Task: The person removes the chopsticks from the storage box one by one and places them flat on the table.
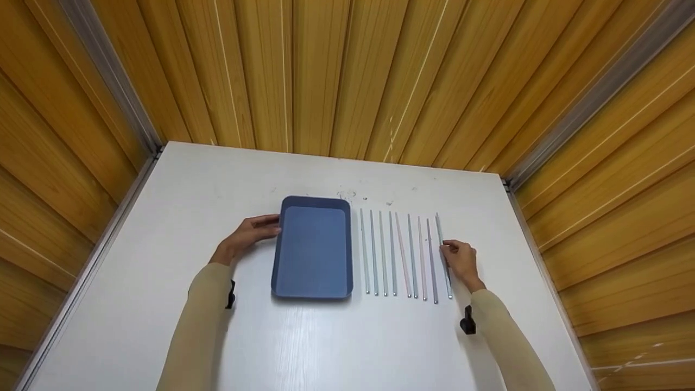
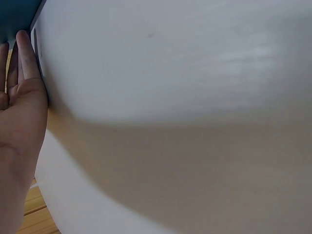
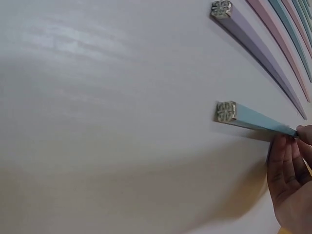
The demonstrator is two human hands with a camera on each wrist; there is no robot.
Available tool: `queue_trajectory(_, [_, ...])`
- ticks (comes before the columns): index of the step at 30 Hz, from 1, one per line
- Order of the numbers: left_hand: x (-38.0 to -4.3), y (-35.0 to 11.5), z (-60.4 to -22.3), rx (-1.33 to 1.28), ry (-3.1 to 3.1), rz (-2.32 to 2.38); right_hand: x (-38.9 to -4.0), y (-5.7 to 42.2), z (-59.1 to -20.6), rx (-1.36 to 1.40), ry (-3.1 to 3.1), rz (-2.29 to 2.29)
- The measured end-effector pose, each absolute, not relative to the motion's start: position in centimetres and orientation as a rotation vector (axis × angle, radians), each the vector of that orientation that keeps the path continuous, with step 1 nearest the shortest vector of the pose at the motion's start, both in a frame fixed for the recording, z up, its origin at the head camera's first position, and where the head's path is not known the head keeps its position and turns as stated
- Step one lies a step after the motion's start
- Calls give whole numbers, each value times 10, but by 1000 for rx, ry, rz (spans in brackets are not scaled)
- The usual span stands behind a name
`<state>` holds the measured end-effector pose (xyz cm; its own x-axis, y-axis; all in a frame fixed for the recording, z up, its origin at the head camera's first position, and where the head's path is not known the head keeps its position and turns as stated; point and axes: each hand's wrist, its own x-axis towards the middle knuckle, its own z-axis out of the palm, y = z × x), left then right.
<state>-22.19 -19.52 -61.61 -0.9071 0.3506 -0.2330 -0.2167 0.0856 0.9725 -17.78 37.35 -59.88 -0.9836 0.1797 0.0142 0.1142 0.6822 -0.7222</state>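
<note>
A blue rectangular tray [image 1: 312, 252] lies on the white table. My left hand [image 1: 245, 234] is at its left side, straight fingertips touching the outer wall; the left wrist view shows those fingers [image 2: 27, 58] extended against it. To the right of the tray, several pastel chopsticks [image 1: 385, 255] lie side by side in a row, lengthwise to me. My right hand [image 1: 461, 259] pinches the rightmost one, a light blue chopstick [image 3: 258, 121], between thumb and fingers around its middle. Its square end with a silver patterned cap points toward me. A purple chopstick [image 3: 258, 46] lies beside it.
The white table [image 1: 320, 347] meets yellow wood-patterned walls [image 1: 336, 76] at the back and both sides. Small dark marks [image 1: 347, 194] dot the surface behind the tray. A black wrist device [image 1: 468, 321] sits by the right sleeve.
</note>
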Motion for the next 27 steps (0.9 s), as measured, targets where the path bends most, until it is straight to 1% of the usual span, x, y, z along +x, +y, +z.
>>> queue_trajectory(9, [-222,-194,-616,112,1952,1878,-177,371,-600,-222,-2810,1074])
queue_trajectory(16, [-221,-196,-614,161,1940,1853,-177,372,-601,-240,-2796,976])
queue_trajectory(27, [-221,-197,-613,184,1946,1875,-177,371,-598,-269,-2843,1014])
